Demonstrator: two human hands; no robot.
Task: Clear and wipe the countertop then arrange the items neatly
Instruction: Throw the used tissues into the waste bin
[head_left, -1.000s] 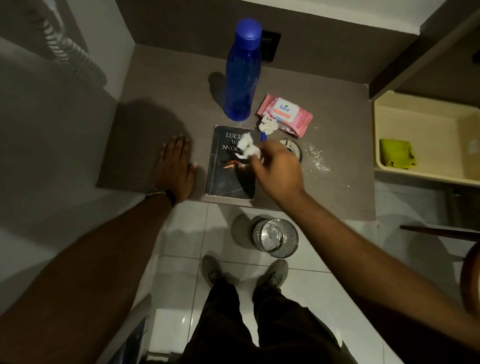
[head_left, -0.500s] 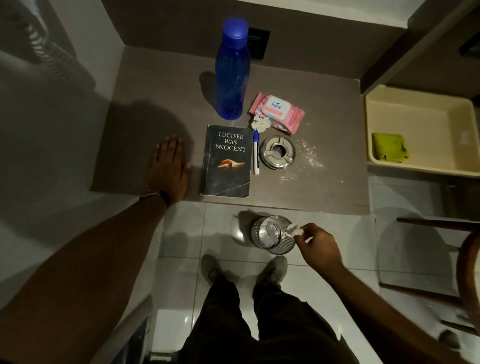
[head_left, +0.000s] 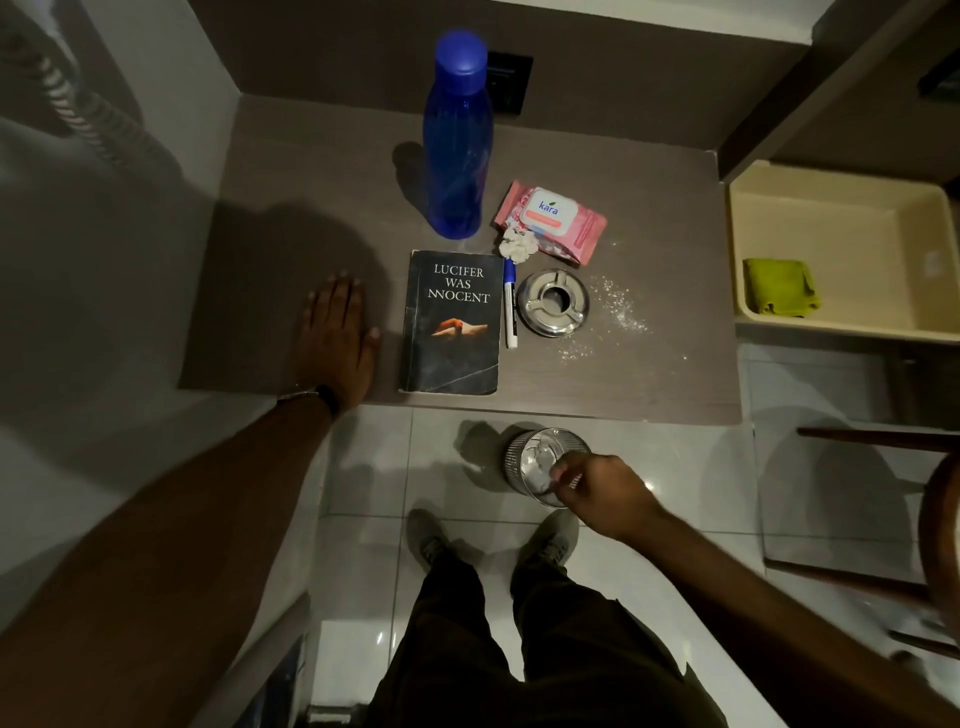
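The left hand (head_left: 335, 340) lies flat and open, palm down on the grey countertop (head_left: 291, 218), just left of the book (head_left: 452, 322) and near the front edge; the stretch of counter left of the book is bare and in shadow. The book, dark-covered and worn at its lower corner, sits square at the front edge. Behind the book stands a blue bottle (head_left: 456, 140), upright and capped. A pen (head_left: 510, 304) lies along the book's right side, a crumpled tissue (head_left: 518, 244) at its top end, touching a pink wipes pack (head_left: 550, 221). Right of the pen sits a steel ashtray (head_left: 553, 303), then scattered white powder (head_left: 618, 312), with open counter beyond to the right edge. Below the counter's front edge, on the tiled floor, the right hand (head_left: 602, 491) hovers over a metal bin (head_left: 545, 465), fingers curled; whether it grips anything I cannot tell. Far right of the book, a cream tray (head_left: 852, 218) holds a green cloth (head_left: 779, 287).
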